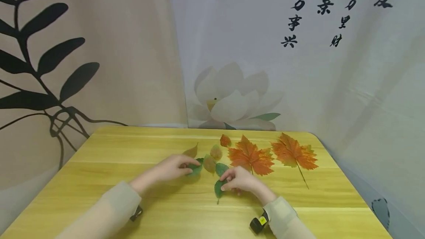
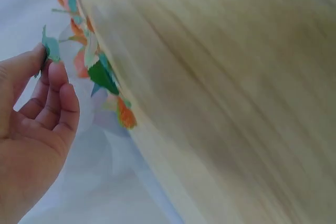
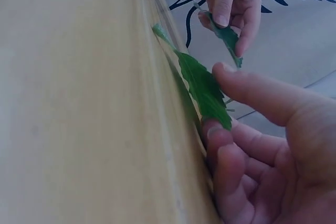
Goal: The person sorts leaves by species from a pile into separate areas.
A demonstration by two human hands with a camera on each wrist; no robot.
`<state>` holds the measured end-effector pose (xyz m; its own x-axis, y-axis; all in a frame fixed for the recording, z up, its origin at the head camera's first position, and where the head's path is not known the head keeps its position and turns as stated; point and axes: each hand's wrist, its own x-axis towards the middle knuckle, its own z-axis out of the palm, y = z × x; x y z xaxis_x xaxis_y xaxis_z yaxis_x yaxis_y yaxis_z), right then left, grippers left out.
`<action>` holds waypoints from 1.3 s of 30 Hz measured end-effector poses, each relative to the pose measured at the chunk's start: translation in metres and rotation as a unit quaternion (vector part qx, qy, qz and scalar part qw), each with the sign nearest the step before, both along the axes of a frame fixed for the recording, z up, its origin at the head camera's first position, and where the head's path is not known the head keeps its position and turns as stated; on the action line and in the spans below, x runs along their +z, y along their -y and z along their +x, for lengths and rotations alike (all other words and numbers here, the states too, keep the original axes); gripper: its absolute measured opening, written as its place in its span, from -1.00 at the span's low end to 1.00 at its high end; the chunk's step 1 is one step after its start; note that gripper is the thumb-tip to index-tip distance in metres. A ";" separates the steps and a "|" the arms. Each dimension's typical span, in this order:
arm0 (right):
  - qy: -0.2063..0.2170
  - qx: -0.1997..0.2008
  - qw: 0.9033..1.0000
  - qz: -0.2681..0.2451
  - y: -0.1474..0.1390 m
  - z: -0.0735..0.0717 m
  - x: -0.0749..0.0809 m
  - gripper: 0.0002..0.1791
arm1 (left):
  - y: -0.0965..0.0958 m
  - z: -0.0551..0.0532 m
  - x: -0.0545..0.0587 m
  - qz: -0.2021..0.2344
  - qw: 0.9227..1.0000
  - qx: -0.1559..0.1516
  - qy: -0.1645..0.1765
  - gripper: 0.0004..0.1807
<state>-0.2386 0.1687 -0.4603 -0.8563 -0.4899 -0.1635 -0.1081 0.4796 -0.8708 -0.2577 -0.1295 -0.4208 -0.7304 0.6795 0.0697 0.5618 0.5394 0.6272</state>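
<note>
My left hand (image 1: 174, 166) pinches a green artificial leaf (image 1: 195, 170) between thumb and fingers, left of the table's middle. The left wrist view shows that leaf (image 2: 51, 48) raised at the fingertips. Nearer the front, my right hand (image 1: 241, 180) holds a second green leaf (image 1: 218, 189) by its edge. Seen from the right wrist, this leaf (image 3: 202, 85) lies between thumb and fingertips, its stem pointing away, close to the tabletop. Just above it on the table is another green leaf (image 1: 221, 169), partly beside the right fingers.
Two large orange maple leaves (image 1: 250, 156) (image 1: 293, 150) lie on the wooden table (image 1: 139, 143) at the right. Small leaves in brownish green (image 1: 216, 152) and a red-orange leaf (image 1: 225, 140) lie near the back. A printed curtain (image 1: 132, 47) hangs behind the table.
</note>
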 end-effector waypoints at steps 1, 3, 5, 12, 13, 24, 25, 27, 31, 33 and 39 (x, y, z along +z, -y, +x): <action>0.000 0.001 1.000 -0.001 0.000 0.000 0.000 -0.74 | 0.002 0.000 0.001 0.002 1.000 0.004 0.000 -0.65; 0.002 0.002 1.000 -0.004 0.000 0.001 0.000 -0.74 | 0.007 0.000 0.004 0.004 1.000 0.015 -0.001 -0.65; 0.005 0.003 1.000 -0.007 -0.001 0.001 0.000 -0.73 | 0.013 -0.001 0.008 0.007 1.000 0.027 -0.004 -0.65; 0.000 0.003 1.000 -0.010 0.000 0.003 0.002 -0.72 | 0.031 -0.006 0.016 0.027 0.998 0.053 -0.006 -0.63; 0.001 0.002 1.000 -0.011 0.001 0.003 0.002 -0.72 | 0.033 -0.006 0.016 0.029 0.998 0.056 -0.004 -0.63; -0.003 0.000 1.000 0.000 0.002 0.003 0.000 -0.71 | 0.084 -0.020 0.000 0.053 0.992 0.118 0.008 -0.61; -0.003 0.000 1.000 0.001 0.002 0.003 0.000 -0.72 | 0.091 -0.022 0.000 0.057 0.990 0.125 0.011 -0.60; -0.004 -0.001 1.000 0.001 0.002 0.003 0.000 -0.72 | 0.103 -0.025 0.001 0.071 0.988 0.137 0.017 -0.60; -0.004 -0.001 1.000 -0.004 0.002 0.002 0.000 -0.73 | 0.129 -0.030 0.005 0.093 0.981 0.171 0.022 -0.57; -0.007 0.002 1.000 -0.005 0.002 0.002 0.000 -0.73 | 0.142 -0.032 0.006 0.098 0.977 0.190 0.017 -0.55; -0.006 0.002 1.000 -0.005 0.003 0.003 -0.002 -0.72 | 0.180 -0.039 0.008 0.079 0.967 0.242 -0.008 -0.52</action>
